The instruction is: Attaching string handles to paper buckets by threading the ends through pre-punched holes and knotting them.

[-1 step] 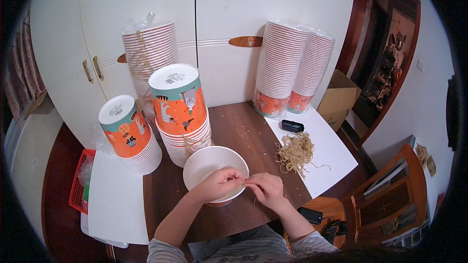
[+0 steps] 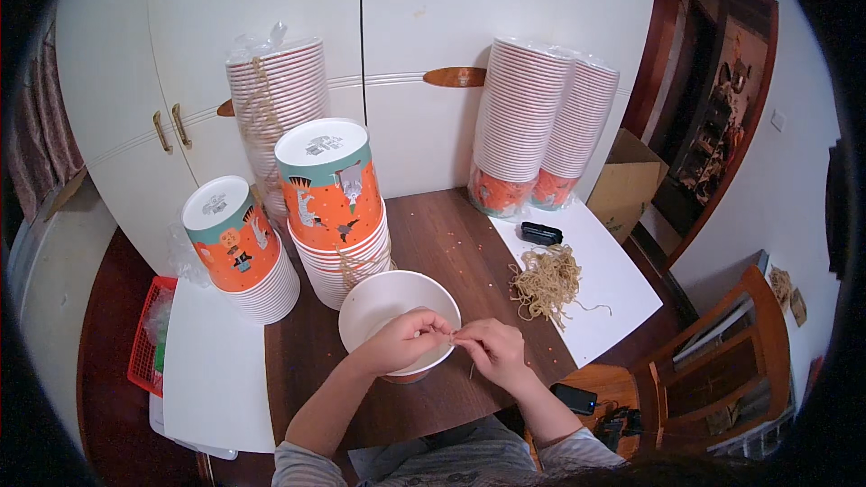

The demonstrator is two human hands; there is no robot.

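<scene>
An open white paper bucket (image 2: 388,293) stands upright at the near middle of the table. Over its right rim, my left hand (image 2: 410,341) is closed, thumb and fingertips pinching a short piece of tan twine. Closed beside it, just outside the rim, my right hand (image 2: 492,347) pinches the same twine, and the fingertips of both hands nearly meet. A loose end of the twine (image 2: 471,371) hangs below the right hand. My fingers hide most of the twine, and how it joins the bucket cannot be seen.
Upside-down orange bucket stacks stand left, a taller one (image 2: 329,189) and a shorter one (image 2: 239,243). Bagged stacks (image 2: 523,117) rise at the back right. Tangled twine (image 2: 548,284) and a black case (image 2: 541,234) lie right. A wooden chair (image 2: 722,361) holds a phone (image 2: 575,399).
</scene>
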